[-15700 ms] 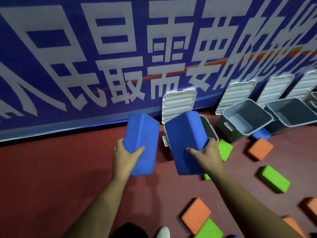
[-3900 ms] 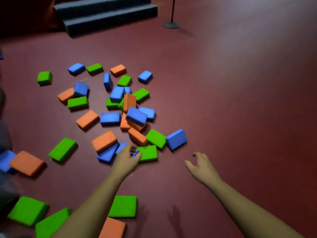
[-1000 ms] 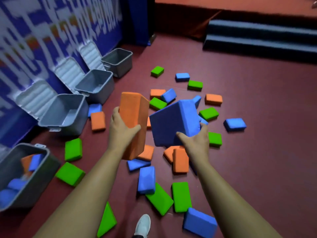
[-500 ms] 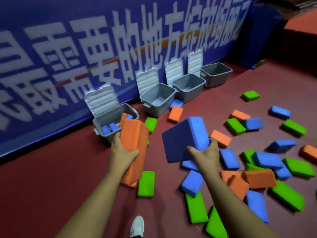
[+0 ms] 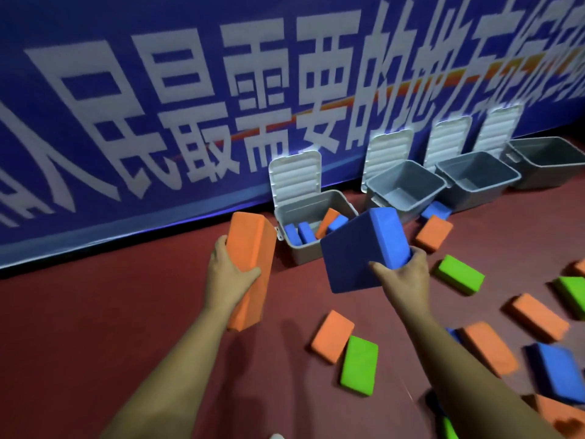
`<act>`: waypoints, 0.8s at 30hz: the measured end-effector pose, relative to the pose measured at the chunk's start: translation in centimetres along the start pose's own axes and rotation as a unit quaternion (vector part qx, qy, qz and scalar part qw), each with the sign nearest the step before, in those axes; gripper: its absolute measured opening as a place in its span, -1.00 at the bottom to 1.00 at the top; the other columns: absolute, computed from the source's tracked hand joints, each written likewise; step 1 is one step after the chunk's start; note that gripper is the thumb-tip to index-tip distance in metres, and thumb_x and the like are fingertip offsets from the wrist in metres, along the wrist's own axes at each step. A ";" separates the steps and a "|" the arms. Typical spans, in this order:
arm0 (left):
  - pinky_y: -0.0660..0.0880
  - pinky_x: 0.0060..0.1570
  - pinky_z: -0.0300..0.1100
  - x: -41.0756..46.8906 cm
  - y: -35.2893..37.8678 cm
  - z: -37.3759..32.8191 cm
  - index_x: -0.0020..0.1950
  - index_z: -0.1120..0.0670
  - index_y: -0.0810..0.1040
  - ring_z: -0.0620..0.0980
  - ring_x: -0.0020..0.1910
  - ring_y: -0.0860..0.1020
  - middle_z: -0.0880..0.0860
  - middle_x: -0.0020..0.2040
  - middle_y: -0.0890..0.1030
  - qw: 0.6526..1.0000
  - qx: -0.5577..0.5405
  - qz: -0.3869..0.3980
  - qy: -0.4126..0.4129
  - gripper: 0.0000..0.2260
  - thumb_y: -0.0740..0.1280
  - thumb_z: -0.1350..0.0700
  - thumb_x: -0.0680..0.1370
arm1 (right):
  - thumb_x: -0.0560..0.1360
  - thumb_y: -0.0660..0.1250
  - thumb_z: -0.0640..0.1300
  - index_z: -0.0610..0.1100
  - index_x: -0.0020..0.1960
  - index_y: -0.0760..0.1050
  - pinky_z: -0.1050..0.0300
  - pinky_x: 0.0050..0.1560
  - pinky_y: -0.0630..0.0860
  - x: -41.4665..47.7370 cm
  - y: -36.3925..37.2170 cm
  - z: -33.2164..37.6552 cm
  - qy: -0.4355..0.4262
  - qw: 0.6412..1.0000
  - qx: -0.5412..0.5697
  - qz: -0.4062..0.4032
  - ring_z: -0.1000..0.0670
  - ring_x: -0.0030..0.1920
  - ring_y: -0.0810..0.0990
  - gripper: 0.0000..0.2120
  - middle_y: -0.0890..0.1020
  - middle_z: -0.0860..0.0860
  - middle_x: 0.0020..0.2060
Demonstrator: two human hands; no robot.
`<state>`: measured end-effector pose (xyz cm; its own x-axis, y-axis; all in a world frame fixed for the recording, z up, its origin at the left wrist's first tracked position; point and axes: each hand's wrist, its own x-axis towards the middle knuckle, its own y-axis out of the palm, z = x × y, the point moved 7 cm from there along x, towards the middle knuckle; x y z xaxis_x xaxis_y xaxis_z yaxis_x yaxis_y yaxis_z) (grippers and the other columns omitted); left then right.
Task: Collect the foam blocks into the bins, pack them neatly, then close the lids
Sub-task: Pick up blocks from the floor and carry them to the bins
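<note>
Both hands clamped on foam blocks, just short of the first bin

Fingers and thumb of the left hand (image 5: pixel 229 277) wrap the upright orange block (image 5: pixel 250 264); the right hand (image 5: pixel 403 277) pinches the tilted blue block (image 5: pixel 364 248) by its lower corner, both held in the air on the near side of the open grey bin (image 5: pixel 304 251), whose lid (image 5: pixel 294 179) leans on the banner. Blue and orange blocks inside stand unevenly, so I judge that dropping two more onto that jumble could leave them propped above the rim and block the lid; the corner pinch might also slip. To the right stand empty bins (image 5: pixel 411 175), with loose blocks (image 5: pixel 459 274) scattered over the floor
</note>
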<state>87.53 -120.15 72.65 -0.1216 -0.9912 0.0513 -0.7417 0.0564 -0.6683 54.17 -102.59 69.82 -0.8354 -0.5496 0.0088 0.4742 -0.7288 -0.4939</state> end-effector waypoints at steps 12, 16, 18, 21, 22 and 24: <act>0.32 0.22 -0.16 21.9 3.5 -0.3 0.50 0.11 0.25 0.11 0.32 0.42 0.13 0.37 0.43 0.997 -0.062 0.038 0.010 -0.17 0.59 0.15 0.32 | 0.25 0.54 0.03 -0.07 0.16 0.35 -0.11 -0.04 0.54 10.9 13.5 4.9 0.033 0.999 -0.030 -0.013 -0.12 0.02 0.53 -0.41 0.51 -0.04 0.02; 0.31 0.15 -0.19 30.2 7.3 -0.2 0.51 0.07 0.22 0.05 0.30 0.42 0.07 0.36 0.42 0.996 -0.061 0.060 0.007 -0.17 0.57 0.12 0.34 | 0.25 0.56 0.00 -0.09 0.20 0.37 -0.08 -0.01 0.53 18.8 21.1 6.6 0.030 0.999 -0.010 -0.007 -0.11 0.02 0.53 -0.38 0.51 -0.01 0.03; 0.31 0.16 -0.18 34.6 8.7 0.2 0.51 0.05 0.21 0.04 0.29 0.42 0.06 0.36 0.42 0.997 -0.053 0.063 -0.009 -0.17 0.57 0.11 0.34 | 0.26 0.56 0.00 -0.10 0.21 0.38 -0.06 0.01 0.53 23.3 25.1 8.2 0.028 1.000 0.001 0.004 -0.10 0.03 0.53 -0.39 0.51 0.00 0.03; 0.29 0.19 -0.19 40.8 10.3 1.0 0.52 0.06 0.21 0.04 0.31 0.41 0.06 0.38 0.41 0.996 -0.040 0.066 -0.038 -0.16 0.57 0.13 0.34 | 0.26 0.56 0.01 -0.13 0.23 0.39 -0.03 0.02 0.52 29.7 30.5 10.9 0.034 0.999 0.001 0.034 -0.09 0.04 0.55 -0.36 0.54 -0.01 0.05; 0.30 0.21 -0.18 43.0 10.8 1.2 0.52 0.06 0.21 0.04 0.32 0.40 0.06 0.38 0.41 0.996 -0.034 0.066 -0.042 -0.16 0.57 0.13 0.34 | 0.24 0.56 0.03 -0.11 0.23 0.39 -0.05 0.04 0.54 31.9 32.1 11.9 0.029 0.999 0.002 0.044 -0.08 0.05 0.56 -0.35 0.55 -0.01 0.06; 0.33 0.25 -0.12 47.1 11.8 1.6 0.52 0.06 0.21 0.06 0.34 0.40 0.07 0.40 0.40 0.996 -0.020 0.067 -0.058 -0.15 0.57 0.12 0.34 | 0.22 0.56 0.04 -0.05 0.17 0.37 -0.07 0.04 0.57 35.8 34.8 13.5 0.032 0.998 0.002 0.060 -0.07 0.03 0.58 -0.39 0.56 0.00 0.04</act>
<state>74.09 -166.41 65.99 -0.1467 -0.9814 -0.1238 -0.7493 0.1919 -0.6338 44.54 -153.17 64.67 -0.7883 -0.6061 -0.1055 0.5729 -0.6606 -0.4851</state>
